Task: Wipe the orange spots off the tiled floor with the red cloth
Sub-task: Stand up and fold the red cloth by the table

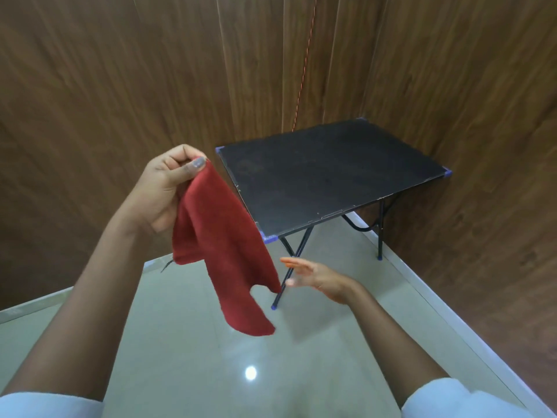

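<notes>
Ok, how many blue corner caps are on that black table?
4 blue corner caps, one at each corner of the black table: left, far, right, and near, right beside the hanging red cloth. None seems hidden.

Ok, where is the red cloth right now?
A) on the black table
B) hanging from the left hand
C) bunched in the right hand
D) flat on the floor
B: the left hand pinches the red cloth by its top, and it dangles clear of the floor; the right hand is open.
</notes>
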Available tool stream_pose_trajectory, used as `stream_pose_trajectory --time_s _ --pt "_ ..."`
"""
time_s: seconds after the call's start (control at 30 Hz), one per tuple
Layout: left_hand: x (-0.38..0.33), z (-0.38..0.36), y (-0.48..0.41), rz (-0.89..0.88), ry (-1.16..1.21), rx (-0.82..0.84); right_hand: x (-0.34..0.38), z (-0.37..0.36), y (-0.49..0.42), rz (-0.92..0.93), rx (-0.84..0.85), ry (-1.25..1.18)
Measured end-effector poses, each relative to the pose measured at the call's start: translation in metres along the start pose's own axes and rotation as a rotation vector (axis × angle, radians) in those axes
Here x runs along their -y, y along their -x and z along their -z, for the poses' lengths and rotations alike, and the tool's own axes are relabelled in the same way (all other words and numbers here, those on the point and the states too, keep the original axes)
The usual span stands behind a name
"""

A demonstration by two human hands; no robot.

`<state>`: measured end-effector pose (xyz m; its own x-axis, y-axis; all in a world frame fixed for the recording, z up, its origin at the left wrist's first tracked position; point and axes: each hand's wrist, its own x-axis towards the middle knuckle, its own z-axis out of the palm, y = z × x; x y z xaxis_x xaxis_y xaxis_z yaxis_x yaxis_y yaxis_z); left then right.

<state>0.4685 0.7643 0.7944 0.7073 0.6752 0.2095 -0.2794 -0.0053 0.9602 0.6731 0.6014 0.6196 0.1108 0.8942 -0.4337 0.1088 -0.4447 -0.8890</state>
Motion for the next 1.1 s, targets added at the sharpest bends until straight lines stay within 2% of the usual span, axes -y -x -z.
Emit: stream_pose_trajectory --time_s 0.1,0.17,0.33,0.47,0.6,0.77,0.87,0.93,1.0,1.1 --pt "0.006 -0.024 -0.003 0.06 -0.009 0.131 0.022 -0.022 -0.019 0.119 -0.005 0.03" --pt "0.006 -0.036 -0.006 0.066 -0.039 0.182 0.029 -0.032 -0.03 0.127 -0.043 0.052" --pt "-0.005 -0.029 -0.007 0.055 -0.041 0.199 0.022 -0.039 -0.05 0.152 -0.238 0.061" --pt "-0.016 -0.017 -0.008 0.033 -0.021 0.162 0.022 -0.032 -0.059 0.119 -0.211 0.09" --pt "-0.019 -0.004 -0.006 0.005 0.0 0.067 0.007 -0.015 -0.044 0.072 -0.253 0.022" --pt "-0.006 0.033 0.005 0.005 -0.066 -0.109 0.001 0.018 -0.013 0.059 -0.233 -0.401" --pt "0.025 0.058 0.002 0.045 -0.339 -0.409 0.02 0.044 -0.001 0.072 -0.294 -0.579" --pt "0.055 0.058 -0.007 0.089 -0.479 -0.6 0.037 0.056 0.001 0.003 -0.38 -0.656" --pt "0.084 0.044 -0.016 0.156 -0.449 -0.596 0.056 0.053 -0.003 -0.083 -0.442 -0.642" --pt "0.098 0.016 -0.021 0.241 -0.387 -0.51 0.086 0.042 -0.007 -0.077 -0.496 -0.476"
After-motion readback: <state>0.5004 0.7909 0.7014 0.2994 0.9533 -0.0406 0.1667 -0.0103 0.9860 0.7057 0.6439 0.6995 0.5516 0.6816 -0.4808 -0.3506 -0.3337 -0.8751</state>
